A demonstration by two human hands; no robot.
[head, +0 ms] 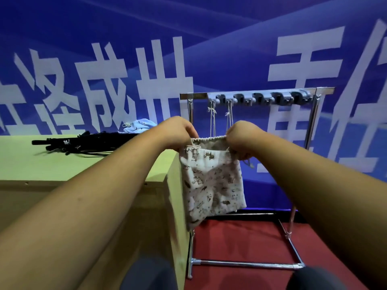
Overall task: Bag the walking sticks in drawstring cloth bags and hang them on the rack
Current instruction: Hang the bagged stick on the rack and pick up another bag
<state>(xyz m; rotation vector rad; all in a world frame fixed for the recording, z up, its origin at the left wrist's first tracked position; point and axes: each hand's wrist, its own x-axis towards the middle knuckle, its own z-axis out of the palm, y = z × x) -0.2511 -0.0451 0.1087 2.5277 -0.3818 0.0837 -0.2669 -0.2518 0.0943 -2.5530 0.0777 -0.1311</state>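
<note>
held a printed bag open in front of the rack

gripped the left side of the mouth of the white printed cloth bag (211, 181) with the left hand (178, 132), curled tight round the gathered hem. gripped the opposite side with the right hand (240, 139), likewise curled round the fabric. stretched the rim taut between the two fists and let the rest hang slack below, just off the corner of the pale table (41, 168). held the bag in the air in front of the metal rack (247, 263), below the grey hook strip (259, 98) on its top bar. saw two pale cords (212, 110) hanging from the leftmost hooks and dropping behind the held bag; could not tell what hung from them. saw a knotted cord end (250, 164) dangling under the right hand. found the black walking sticks (83, 141) lying in a bundle on the tabletop, well to the left of the bag, with a light blue cloth bag (139, 124) crumpled just behind them. stood on red carpet (240, 237) before a blue banner (209, 38) with large white characters.
</note>
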